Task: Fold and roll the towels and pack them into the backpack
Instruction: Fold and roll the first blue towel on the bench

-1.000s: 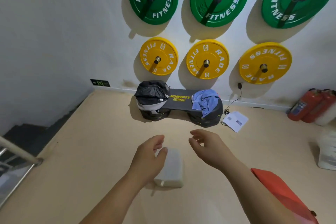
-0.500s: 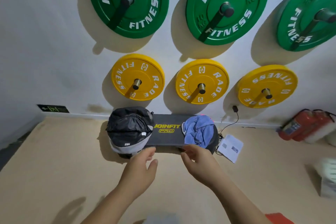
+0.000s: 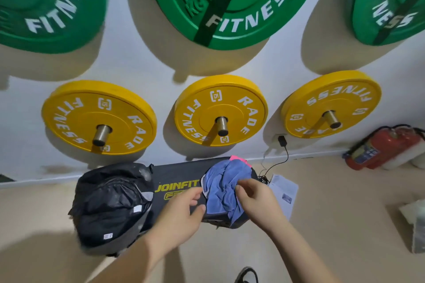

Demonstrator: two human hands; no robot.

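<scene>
Both hands are now brought onto the bench (image 3: 174, 174), closer than before. The crumpled blue towel (image 3: 220, 181) is pinched by the right hand (image 3: 255, 200); the left hand (image 3: 181, 213) is curled at its edge, grasp unclear. The backpack (image 3: 110, 200) is seen left of the left hand. If pulled by one bunch, the towel may be dropped.
</scene>
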